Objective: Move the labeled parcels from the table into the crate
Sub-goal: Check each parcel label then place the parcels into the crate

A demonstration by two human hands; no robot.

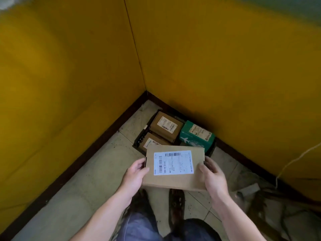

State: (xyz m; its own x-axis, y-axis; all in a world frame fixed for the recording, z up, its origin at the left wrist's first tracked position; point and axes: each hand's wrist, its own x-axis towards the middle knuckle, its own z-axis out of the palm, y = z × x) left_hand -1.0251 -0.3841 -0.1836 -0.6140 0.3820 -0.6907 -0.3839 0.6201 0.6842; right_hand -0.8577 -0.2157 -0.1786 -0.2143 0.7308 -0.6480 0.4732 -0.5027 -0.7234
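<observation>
I count four parcels in all. One is up in the hands: a flat parcel (173,180) of plain brown cardboard, rectangular, with one white label (173,162) of printed barcodes on its top face. The left hand (134,173) grips its left edge, thumb on top, and the right hand (212,176) grips the right edge the same way. The parcel is held in the air, and from my view it covers the near side of the crate (139,140). There is one crate, black slotted plastic, on the floor (86,180) in the corner of two smooth yellow walls (69,66). Inside it I see three parcels, each with a white label: a far brown parcel (165,126) and a near brown parcel (152,141), both boxy cardboard, and to their right one green parcel (197,135) with a white aeroplane print. The floor is pale, speckled tile. Two dark shoes (176,199) show below the held parcel.
</observation>
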